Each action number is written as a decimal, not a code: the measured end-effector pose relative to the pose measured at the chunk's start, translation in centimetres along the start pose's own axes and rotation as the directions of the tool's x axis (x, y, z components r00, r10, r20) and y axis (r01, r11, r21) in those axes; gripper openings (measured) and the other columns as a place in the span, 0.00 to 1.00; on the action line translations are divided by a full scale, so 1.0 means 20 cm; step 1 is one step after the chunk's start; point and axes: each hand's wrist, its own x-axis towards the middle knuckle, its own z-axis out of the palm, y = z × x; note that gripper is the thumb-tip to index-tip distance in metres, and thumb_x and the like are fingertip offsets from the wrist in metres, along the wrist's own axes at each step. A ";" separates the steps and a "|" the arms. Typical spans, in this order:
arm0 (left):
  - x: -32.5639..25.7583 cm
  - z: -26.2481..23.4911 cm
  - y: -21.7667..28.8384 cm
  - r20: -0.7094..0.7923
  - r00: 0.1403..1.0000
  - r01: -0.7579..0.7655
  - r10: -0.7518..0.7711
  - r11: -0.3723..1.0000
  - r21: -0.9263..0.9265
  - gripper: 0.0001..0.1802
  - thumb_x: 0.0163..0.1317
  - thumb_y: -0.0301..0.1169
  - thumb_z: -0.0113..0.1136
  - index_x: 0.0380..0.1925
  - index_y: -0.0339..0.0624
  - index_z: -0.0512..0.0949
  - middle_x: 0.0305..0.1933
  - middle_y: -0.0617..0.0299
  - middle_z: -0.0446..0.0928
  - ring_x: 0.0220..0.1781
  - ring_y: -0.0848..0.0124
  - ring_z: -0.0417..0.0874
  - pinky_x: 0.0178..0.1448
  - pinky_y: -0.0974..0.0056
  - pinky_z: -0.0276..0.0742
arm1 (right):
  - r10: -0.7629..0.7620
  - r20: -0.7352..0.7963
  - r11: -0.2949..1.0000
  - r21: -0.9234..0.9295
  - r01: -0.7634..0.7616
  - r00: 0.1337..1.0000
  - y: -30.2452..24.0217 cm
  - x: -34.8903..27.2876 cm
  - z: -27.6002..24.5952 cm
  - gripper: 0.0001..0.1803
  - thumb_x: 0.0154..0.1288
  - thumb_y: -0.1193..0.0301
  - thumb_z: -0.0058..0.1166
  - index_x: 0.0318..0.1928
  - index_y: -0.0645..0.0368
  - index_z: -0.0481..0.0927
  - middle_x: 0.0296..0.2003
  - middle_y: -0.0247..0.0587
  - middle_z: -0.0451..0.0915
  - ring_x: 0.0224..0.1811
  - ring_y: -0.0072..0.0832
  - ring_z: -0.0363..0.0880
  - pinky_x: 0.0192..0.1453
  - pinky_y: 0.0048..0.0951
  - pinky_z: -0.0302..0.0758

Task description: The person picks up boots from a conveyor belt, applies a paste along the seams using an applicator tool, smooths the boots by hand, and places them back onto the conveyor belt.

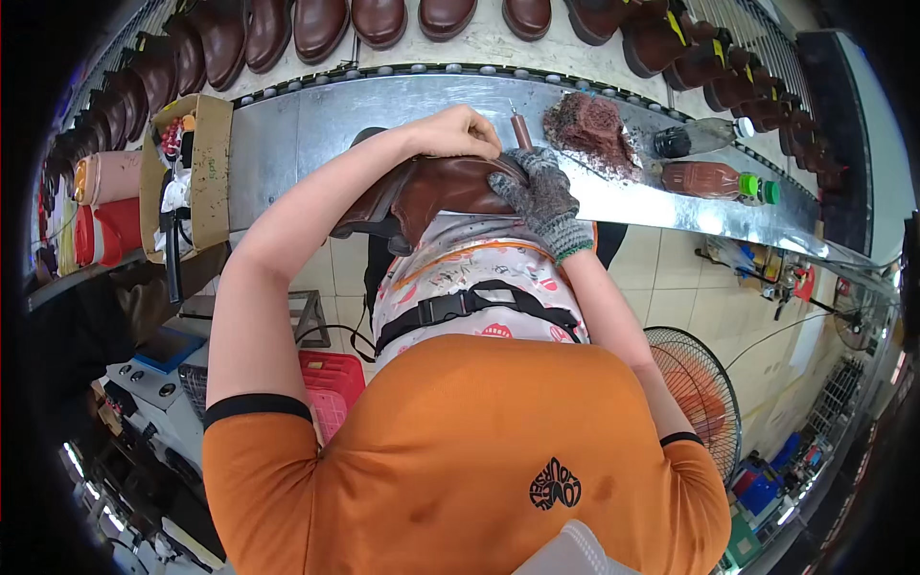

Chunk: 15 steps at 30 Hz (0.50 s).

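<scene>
Brown boot (431, 192) held against the apron at the metal bench (316, 120).
Left hand (455, 132) grips its top at 12 o'clock; gloved right hand (541, 196) clasps it at 3 o'clock; likely stiff, fairly heavy leather.

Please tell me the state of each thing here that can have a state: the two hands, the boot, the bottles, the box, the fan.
left hand: bare, resting on top of the brown boot
right hand: in a grey knit glove, gripping the boot
brown boot: lying on its side, held against the apron
two bottles: capped, lying on the metal bench
cardboard box: open, with things inside
fan: on the floor; running or not, cannot tell
</scene>
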 end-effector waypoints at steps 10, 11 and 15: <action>-0.03 -0.01 0.24 -0.031 0.972 -0.159 0.234 0.747 0.646 0.12 0.50 0.35 0.65 0.30 0.38 0.83 0.27 0.50 0.81 0.30 0.57 0.82 0.38 0.58 0.76 | -0.005 -0.039 1.000 -0.006 0.005 0.999 -0.03 0.03 0.00 0.24 0.57 0.49 0.56 0.43 0.54 0.80 0.37 0.50 0.78 0.44 0.45 0.76 0.48 0.44 0.72; -0.02 0.00 0.26 -0.006 0.975 -0.156 0.222 0.701 0.696 0.12 0.50 0.36 0.66 0.28 0.38 0.83 0.25 0.50 0.80 0.29 0.55 0.82 0.37 0.57 0.76 | 0.002 -0.029 1.000 -0.019 -0.003 1.000 -0.04 0.03 0.00 0.24 0.57 0.48 0.56 0.43 0.54 0.80 0.38 0.51 0.78 0.44 0.45 0.76 0.48 0.44 0.72; 0.01 0.00 0.35 0.063 0.974 -0.185 0.216 0.613 0.768 0.11 0.46 0.35 0.66 0.23 0.37 0.82 0.21 0.49 0.78 0.27 0.53 0.80 0.35 0.55 0.75 | 0.002 -0.009 1.000 -0.027 -0.003 1.000 -0.03 0.04 0.00 0.25 0.57 0.48 0.56 0.43 0.55 0.80 0.38 0.53 0.77 0.44 0.47 0.75 0.48 0.45 0.72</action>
